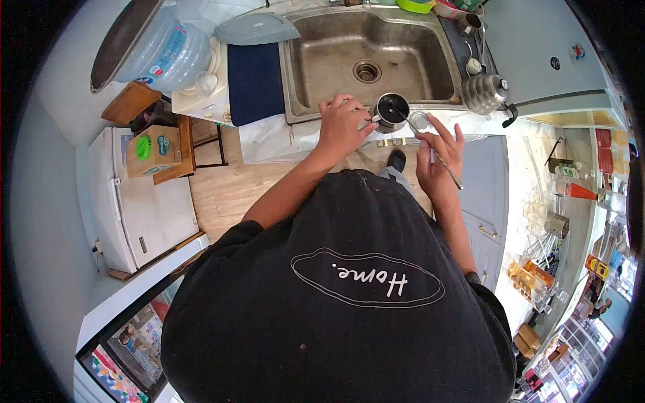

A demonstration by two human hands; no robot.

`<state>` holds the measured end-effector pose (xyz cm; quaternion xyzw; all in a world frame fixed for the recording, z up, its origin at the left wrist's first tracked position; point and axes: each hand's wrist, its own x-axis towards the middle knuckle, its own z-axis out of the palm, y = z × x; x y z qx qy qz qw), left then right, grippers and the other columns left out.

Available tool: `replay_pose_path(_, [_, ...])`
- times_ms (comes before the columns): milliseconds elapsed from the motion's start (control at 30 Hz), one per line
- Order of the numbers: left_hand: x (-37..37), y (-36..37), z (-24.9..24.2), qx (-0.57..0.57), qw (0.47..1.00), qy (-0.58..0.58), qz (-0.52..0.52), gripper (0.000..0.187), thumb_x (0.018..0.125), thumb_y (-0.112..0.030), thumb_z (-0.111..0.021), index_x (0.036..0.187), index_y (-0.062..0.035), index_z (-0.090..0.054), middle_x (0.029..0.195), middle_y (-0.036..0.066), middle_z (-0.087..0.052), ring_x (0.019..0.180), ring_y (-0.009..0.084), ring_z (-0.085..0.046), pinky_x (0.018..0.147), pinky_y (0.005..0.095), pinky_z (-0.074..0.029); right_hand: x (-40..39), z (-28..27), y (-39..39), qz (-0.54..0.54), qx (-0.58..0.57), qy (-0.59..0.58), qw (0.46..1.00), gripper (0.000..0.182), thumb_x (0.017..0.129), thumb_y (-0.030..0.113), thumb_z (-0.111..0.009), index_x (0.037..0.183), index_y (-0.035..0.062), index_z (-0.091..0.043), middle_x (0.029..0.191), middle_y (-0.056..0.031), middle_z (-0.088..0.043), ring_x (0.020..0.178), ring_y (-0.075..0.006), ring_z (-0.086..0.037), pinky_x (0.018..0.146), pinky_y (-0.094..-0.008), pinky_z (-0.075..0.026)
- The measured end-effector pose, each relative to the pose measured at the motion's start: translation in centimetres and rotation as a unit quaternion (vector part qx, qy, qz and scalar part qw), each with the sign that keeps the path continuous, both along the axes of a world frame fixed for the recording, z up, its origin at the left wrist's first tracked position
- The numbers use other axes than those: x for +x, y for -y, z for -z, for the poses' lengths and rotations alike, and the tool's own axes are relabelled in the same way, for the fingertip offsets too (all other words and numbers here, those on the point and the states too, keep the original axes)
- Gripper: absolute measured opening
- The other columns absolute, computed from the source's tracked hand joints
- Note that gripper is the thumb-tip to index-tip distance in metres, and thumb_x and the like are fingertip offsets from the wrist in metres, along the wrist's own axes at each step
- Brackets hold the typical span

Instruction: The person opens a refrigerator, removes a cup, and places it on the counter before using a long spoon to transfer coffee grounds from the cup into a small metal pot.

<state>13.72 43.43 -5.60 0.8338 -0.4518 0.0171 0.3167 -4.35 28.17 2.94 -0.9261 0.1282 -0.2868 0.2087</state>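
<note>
A metal mug (382, 127) with dark liquid in it stands at the front edge of the sink. My left hand (344, 129) is closed, thumb and fingertips pinching the mug's handle on its left side. My right hand (441, 160) grips a long thin metal spoon (440, 158) whose far end reaches over the mug's rim into the liquid. Just beyond my right fingertips, a small round clear container (420, 121) sits on the counter beside the mug.
Behind the mug lies a steel sink (322, 67). A dark blue mat (255, 84) and a grey lid (256, 29) are at its left. To the right stands a metal kettle (485, 94) with a black handle. Farther left is a large water bottle (171, 57).
</note>
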Motion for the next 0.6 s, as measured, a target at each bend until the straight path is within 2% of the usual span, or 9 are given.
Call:
replay_pose_path(267, [0.0, -0.2, 0.0, 0.0, 1.0, 0.014, 0.0, 0.024, 0.078, -0.039, -0.086, 0.086, -0.017, -0.078, 0.103, -0.003, -0.071, 0.121, 0.025, -0.056, 0.095, 0.0484, -0.035, 0.6, 0.5, 1.6, 0.037, 0.03, 0.031, 0.998, 0.011, 0.086, 0.003, -0.067, 0.095, 0.0096, -0.069, 0.124, -0.0141, -0.073, 0.118, -0.028, -0.069, 0.12, -0.0571, -0.027])
replay_pose_path(600, [0.1, -0.1, 0.2, 0.007, 1.0, 0.009, 0.0, 0.026, 0.078, -0.04, -0.085, 0.087, -0.0169, -0.08, 0.104, -0.003, -0.072, 0.12, 0.0245, -0.056, 0.096, 0.0483, -0.035, 1.1, 0.2, 0.4, 0.02, 0.026, 0.025, 0.999, 0.011, 0.086, 0.003, -0.065, 0.094, 0.0085, -0.069, 0.122, -0.0149, -0.074, 0.118, -0.027, -0.069, 0.12, -0.057, -0.028])
